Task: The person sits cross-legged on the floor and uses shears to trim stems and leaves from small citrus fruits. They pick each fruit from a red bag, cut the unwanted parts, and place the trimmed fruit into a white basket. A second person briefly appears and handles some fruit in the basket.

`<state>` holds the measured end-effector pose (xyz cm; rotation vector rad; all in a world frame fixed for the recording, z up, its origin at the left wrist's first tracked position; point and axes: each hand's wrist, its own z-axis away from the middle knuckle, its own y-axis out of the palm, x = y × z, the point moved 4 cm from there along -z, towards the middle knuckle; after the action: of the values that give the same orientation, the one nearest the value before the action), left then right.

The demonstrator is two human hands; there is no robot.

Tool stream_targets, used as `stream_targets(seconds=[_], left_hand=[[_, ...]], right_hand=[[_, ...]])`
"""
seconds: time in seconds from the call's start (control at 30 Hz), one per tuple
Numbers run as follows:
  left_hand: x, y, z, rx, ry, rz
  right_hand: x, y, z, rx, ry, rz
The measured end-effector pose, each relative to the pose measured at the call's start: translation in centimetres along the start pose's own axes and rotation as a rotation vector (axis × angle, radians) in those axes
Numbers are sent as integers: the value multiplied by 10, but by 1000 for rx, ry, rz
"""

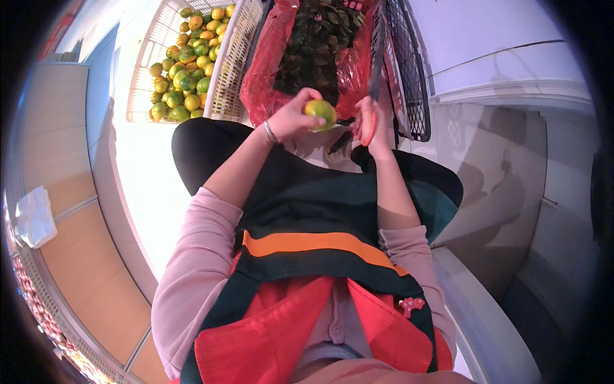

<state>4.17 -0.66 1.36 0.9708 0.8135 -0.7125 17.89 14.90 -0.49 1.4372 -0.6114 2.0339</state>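
Observation:
My left hand (298, 115) holds a green-and-yellow citrus fruit (320, 114) between thumb and fingers, above the near edge of a red plastic liner (261, 86). To its right, my right hand (373, 122) is closed around a tool with an orange loop handle (369, 129), apparently scissors. Its blades are hard to make out, and a small gap separates this hand from the fruit. Dark green leaves (312, 53) fill the middle of the red liner, which sits inside a dark plastic crate (379, 43).
Several similar citrus fruits (184, 79) lie in a white slatted plastic crate (225, 77) at front left. Another dark lattice crate (412, 72) stands at right by the wall. My knees flank the work area. A white plastic bag (36, 217) hangs by a cabinet at far left.

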Motion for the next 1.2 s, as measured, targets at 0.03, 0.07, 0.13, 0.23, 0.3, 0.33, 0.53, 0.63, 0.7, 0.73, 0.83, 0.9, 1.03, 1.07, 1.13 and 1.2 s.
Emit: stream_targets(seconds=[0.03,0.07,0.13,0.23,0.3,0.33,0.53,0.63,0.7,0.73,0.83,0.9,1.03,1.07,1.13,1.2], left_hand=[[4,8,3,117,65,-200],[16,19,6,206,50,-276],[39,37,5,298,142,-534],[84,37,-4,166,-31,-885],[108,34,-11,74,-44,-1014],[117,32,-14,57,-12,-1046],[163,13,-27,167,-14,-1151],[174,6,-25,165,-42,-1175],[179,0,-23,179,-144,-1115],[180,-4,-23,179,-194,-1080],[186,-20,-19,345,-390,-1181],[188,-38,-20,275,-602,-915],[173,-49,-35,267,-333,-400],[167,-46,-38,325,-272,-102],[169,-35,-35,215,-686,894],[156,-25,-33,280,-625,896]], right_hand=[[2,-9,0,-42,-11,-63],[6,-12,-3,-118,-103,-40],[3,-13,-3,-89,-28,-217],[0,-11,-2,-75,5,-256],[-3,-9,-3,-53,39,-183],[-3,-8,-5,-71,26,-199],[-8,-11,-9,-56,16,-206],[-8,-12,-9,-83,27,-209],[-7,-12,-8,-89,29,-202],[-6,-13,-8,-92,28,-193],[-4,-14,-7,-78,39,-201],[-3,-15,-7,-80,23,-204],[-5,-17,-9,-84,56,-225],[-5,-18,-10,-90,41,-229],[-5,-20,-11,-112,18,-231],[-6,-21,-11,-118,7,-233]])
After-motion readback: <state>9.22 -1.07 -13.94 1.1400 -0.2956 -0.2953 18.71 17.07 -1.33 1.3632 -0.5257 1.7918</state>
